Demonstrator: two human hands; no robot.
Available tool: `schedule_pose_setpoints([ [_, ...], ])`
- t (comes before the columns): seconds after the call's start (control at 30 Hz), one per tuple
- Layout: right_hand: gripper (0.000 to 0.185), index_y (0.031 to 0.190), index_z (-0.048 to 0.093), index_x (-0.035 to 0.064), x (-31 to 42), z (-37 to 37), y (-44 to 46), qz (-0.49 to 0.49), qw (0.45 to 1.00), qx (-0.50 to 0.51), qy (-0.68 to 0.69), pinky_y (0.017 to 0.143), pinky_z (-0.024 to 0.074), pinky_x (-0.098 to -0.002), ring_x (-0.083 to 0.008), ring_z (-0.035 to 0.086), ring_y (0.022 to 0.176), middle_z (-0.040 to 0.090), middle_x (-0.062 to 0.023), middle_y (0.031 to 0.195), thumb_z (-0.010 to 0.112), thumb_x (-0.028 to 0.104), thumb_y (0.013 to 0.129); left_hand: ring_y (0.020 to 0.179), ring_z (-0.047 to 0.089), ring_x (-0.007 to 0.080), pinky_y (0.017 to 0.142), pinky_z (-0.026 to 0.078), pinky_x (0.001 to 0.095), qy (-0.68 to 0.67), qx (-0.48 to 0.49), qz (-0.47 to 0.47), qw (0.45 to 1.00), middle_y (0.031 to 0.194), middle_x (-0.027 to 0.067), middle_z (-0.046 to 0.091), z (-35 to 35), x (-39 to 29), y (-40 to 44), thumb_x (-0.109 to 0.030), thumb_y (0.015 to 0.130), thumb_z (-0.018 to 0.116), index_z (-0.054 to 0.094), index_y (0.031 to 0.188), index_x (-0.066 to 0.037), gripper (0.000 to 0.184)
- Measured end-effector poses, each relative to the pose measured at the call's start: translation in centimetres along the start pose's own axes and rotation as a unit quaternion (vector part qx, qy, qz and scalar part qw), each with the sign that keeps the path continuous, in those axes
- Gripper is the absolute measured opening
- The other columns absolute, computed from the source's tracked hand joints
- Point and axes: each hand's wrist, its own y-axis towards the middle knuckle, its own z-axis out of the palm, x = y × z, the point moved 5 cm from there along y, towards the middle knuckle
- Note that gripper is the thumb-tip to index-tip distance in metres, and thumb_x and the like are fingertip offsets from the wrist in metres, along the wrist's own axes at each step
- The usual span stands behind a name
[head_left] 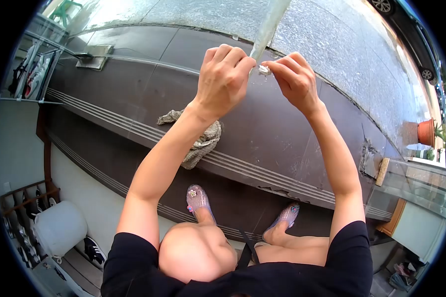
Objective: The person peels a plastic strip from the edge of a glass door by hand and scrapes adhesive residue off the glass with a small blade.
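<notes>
1. The left hand (225, 74): its grip is clenched at the lower end of a pale strip (271, 27); whether it grasps that strip is hard to tell.
2. The right hand (295, 79): its grip pinches a small whitish wad (264, 71) above the dark step (272, 133), towards its far edge and just beside the left hand.
3. A crumpled cloth (208, 140) lies over the step's grooved front edge, partly hidden by the left forearm (176, 143).

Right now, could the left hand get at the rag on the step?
Probably yes: the rag lies nearer the body than the left hand, and only the left forearm crosses over it in view.
</notes>
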Motion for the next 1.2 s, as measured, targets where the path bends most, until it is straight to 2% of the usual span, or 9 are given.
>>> schedule_pose_setpoints([
  [0.07,0.024,0.095,0.073,0.0147,-1.1,-0.8,1.0,-0.010,0.999,-0.010,0.030,0.068,0.0518,-0.0335,-0.0185,0.059,0.076,0.063,0.0031,0.078,0.074,0.002,0.075,0.079,0.056,0.0221,0.073,0.044,0.0339,0.020,-0.002,0.009,1.000,0.077,0.0009,0.059,-0.8,-0.7,1.3,-0.001,0.078,0.072,0.070,0.085,-0.008,0.011],
  [0.17,0.019,0.091,0.073,0.0158,-2.4,-0.4,1.2,-0.018,0.998,-0.027,0.061,0.068,0.0520,-0.0332,-0.0181,0.059,0.078,0.063,0.0041,0.078,0.074,0.004,0.076,0.079,0.056,0.0224,0.073,0.044,0.0337,0.034,0.026,-0.005,0.999,0.075,0.0014,0.059,-0.6,-0.8,2.0,-0.002,0.078,0.072,0.070,0.084,-0.009,0.009],
  [0.33,0.021,0.092,0.074,0.0138,-3.6,1.6,-0.6,-0.038,0.993,-0.042,0.107,0.068,0.0508,-0.0315,-0.0176,0.057,0.078,0.064,0.0042,0.079,0.074,0.001,0.075,0.086,0.058,0.0225,0.082,0.042,0.0350,0.067,0.068,-0.023,0.995,0.079,0.0008,0.063,0.8,-0.5,1.2,-0.004,0.078,0.074,0.071,0.083,-0.010,0.008],
  [0.43,0.021,0.091,0.074,0.0139,-4.2,2.7,-1.3,-0.026,0.990,-0.055,0.129,0.068,0.0511,-0.0324,-0.0179,0.057,0.078,0.065,0.0044,0.080,0.073,0.001,0.075,0.087,0.059,0.0220,0.085,0.041,0.0356,0.083,0.065,-0.021,0.994,0.080,0.0006,0.064,1.7,-0.1,0.5,-0.005,0.077,0.075,0.071,0.082,-0.010,0.008],
  [0.67,0.022,0.089,0.074,0.0125,-5.1,4.8,-3.5,-0.025,0.989,-0.047,0.138,0.069,0.0523,-0.0318,-0.0183,0.058,0.080,0.065,0.0035,0.080,0.073,-0.001,0.072,0.089,0.060,0.0192,0.100,0.037,0.0408,0.127,0.048,0.012,0.991,0.080,0.0011,0.061,4.2,0.1,-2.1,-0.005,0.074,0.077,0.070,0.080,-0.011,0.011],
  [0.73,0.016,0.083,0.071,0.0159,-5.1,5.7,-4.5,-0.020,0.988,-0.049,0.144,0.070,0.0519,-0.0310,-0.0173,0.057,0.080,0.060,0.0045,0.079,0.071,0.004,0.073,0.088,0.060,0.0187,0.103,0.035,0.0422,0.133,0.048,0.010,0.990,0.079,0.0007,0.060,5.1,0.2,-3.1,-0.004,0.074,0.077,0.070,0.081,-0.012,0.012],
  [1.03,0.011,0.081,0.068,0.0155,-4.7,8.5,-7.4,-0.012,0.991,-0.025,0.134,0.071,0.0525,-0.0300,-0.0171,0.056,0.081,0.057,0.0031,0.079,0.068,0.008,0.074,0.086,0.057,0.0175,0.105,0.032,0.0458,0.109,0.055,0.019,0.992,0.079,-0.0011,0.056,8.0,1.9,-6.9,-0.002,0.072,0.076,0.068,0.083,-0.013,0.018],
  [1.07,0.010,0.081,0.068,0.0152,-4.6,9.0,-7.9,-0.010,0.991,-0.015,0.131,0.072,0.0525,-0.0300,-0.0173,0.056,0.081,0.057,0.0031,0.079,0.068,0.008,0.074,0.085,0.058,0.0178,0.103,0.034,0.0418,0.119,0.057,0.014,0.991,0.077,-0.0014,0.057,8.4,2.2,-7.5,-0.004,0.073,0.077,0.067,0.081,-0.013,0.015],
  [1.2,0.008,0.081,0.067,0.0138,-4.3,11.6,-10.4,0.012,0.993,0.007,0.121,0.073,0.0528,-0.0303,-0.0175,0.056,0.082,0.057,0.0022,0.080,0.067,0.009,0.075,0.085,0.057,0.0172,0.100,0.034,0.0412,0.124,0.090,0.005,0.988,0.076,-0.0029,0.056,10.6,3.1,-10.0,-0.004,0.074,0.076,0.068,0.081,-0.014,0.015],
])
